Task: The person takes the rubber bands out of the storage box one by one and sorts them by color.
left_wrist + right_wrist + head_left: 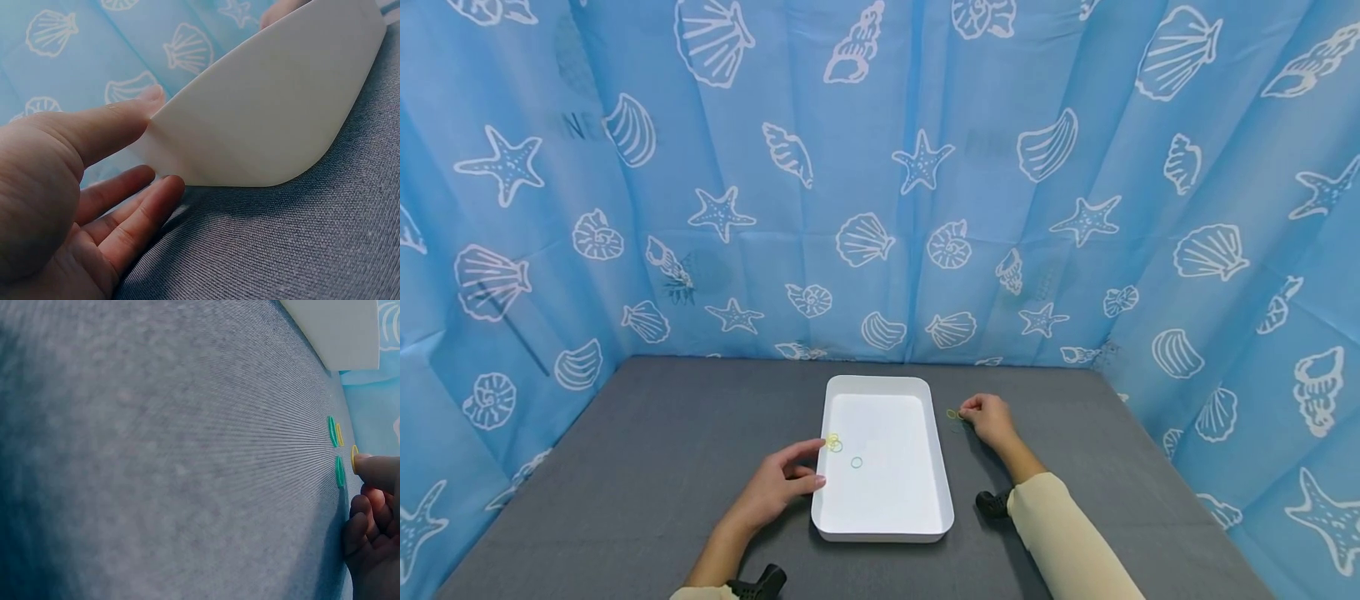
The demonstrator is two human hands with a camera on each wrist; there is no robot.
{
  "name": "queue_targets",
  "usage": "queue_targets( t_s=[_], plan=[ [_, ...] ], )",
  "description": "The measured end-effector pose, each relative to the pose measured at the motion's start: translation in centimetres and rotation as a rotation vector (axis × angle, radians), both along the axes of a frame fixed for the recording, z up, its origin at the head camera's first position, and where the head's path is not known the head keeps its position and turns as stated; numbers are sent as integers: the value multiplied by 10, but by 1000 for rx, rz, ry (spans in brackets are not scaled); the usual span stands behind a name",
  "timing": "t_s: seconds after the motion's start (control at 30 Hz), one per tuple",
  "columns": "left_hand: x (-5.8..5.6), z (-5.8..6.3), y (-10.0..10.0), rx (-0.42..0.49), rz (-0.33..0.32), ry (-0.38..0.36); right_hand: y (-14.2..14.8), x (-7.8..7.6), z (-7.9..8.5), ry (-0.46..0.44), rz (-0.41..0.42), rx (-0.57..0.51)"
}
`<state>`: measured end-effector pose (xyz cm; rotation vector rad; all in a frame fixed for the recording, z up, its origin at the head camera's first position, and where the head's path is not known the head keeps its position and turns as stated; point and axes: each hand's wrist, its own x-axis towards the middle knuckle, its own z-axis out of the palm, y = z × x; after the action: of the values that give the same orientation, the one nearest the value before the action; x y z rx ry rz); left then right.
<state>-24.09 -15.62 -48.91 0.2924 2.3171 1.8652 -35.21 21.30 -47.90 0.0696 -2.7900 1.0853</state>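
A white tray [887, 467] lies on the grey cloth, with my left hand [778, 486] at its left side. The thumb [140, 112] meets the rim, while the other fingers extend loosely along the outer wall. Inside the tray, a small cluster of yellow and green rubber bands [834, 443] sits by the left wall, and one blue-green band [857, 462] lies apart. Beyond the tray's right side, my right hand [992, 421] pinches a yellow rubber band [354, 460] between thumb and finger. Green bands [332, 431] and another yellow band [339, 434] lie on the cloth beside it.
A grey cloth [662, 467] covers the table. Blue curtains [880, 192] with white shells and starfish hang behind it and along both sides. Black wrist straps [992, 504] show near both cream sleeves [1063, 533].
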Motion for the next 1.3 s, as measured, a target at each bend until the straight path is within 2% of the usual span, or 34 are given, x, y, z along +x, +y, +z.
queue_targets(
  t_s=[0.47, 0.8, 1.3],
  plan=[
    [0, -2, 0, -1, -15, -5, 1, 0, -3, -35, -47, 21],
    [-1, -3, -1, 26, -26, 27, 3, -2, -4, 14, -40, -35],
    [-1, -2, -1, 15, 1, 2, 1, 2, 4, 45, -45, -64]
  ],
)
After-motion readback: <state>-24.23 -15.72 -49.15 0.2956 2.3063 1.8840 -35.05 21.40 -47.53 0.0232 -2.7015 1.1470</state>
